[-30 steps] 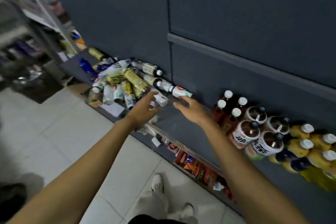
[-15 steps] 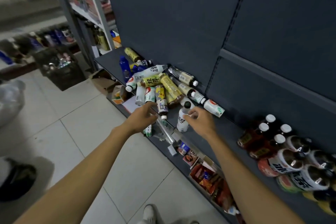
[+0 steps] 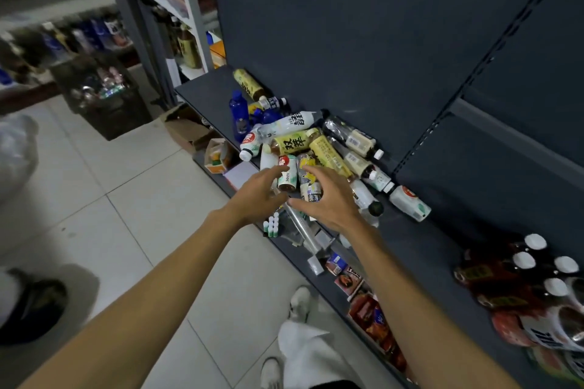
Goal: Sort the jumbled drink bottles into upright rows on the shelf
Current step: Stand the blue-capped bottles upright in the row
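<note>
Both hands, left (image 3: 256, 196) and right (image 3: 328, 199), have closed on the pile (image 3: 303, 148), fingers spread, grasping nothing; a careless grab could roll bottles off the shelf (image 3: 420, 249).

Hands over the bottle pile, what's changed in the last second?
Both hands have come together over the near edge of the pile: the left hand and right hand now reach, fingers spread, toward the small lying bottles, gripping nothing yet. The white bottle the right hand touched half a second ago is out of its fingers. The jumbled pile looks unchanged.

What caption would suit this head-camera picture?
Both open hands, left hand and right hand, reach toward jumbled bottles on a dark shelf.
</note>
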